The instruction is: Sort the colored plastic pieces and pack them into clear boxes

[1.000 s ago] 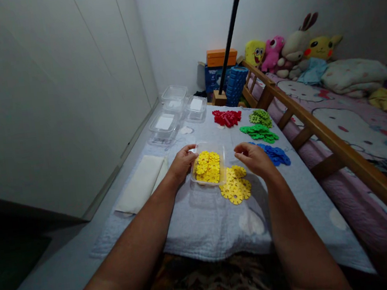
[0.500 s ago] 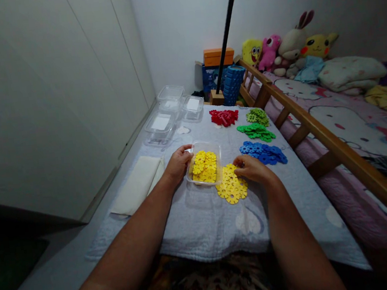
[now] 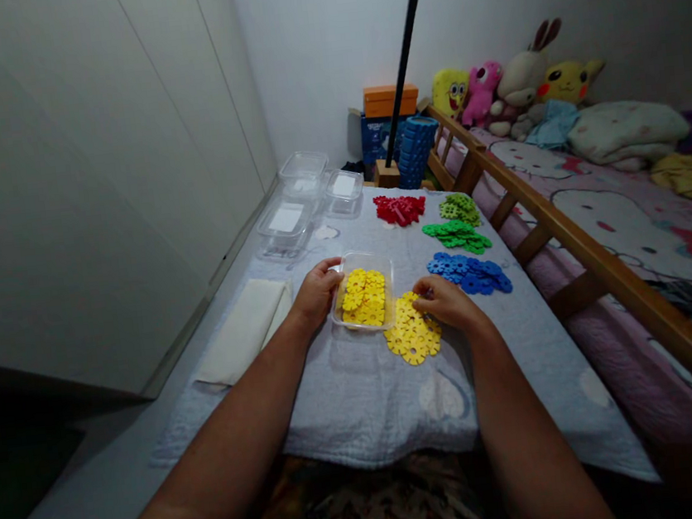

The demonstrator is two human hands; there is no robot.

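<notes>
My left hand grips the left side of a clear plastic container, thumb by the rim. Inside the container lie several yellow flower-shaped building discs. To its right, a pile of the same yellow discs rests on the cloth. At that pile's upper right edge, my right hand has its fingertips pinched together on a yellow disc, which the fingers partly hide. Blue discs lie just beyond my right hand.
Green discs, light green discs and red pieces form piles farther back. Clear containers stand at the back left. A folded cream cloth lies left. A wooden bed rail borders the right side.
My right hand has shifted very slightly left over the yellow pile. The left hand keeps its hold on the container, and the view has moved a little.
</notes>
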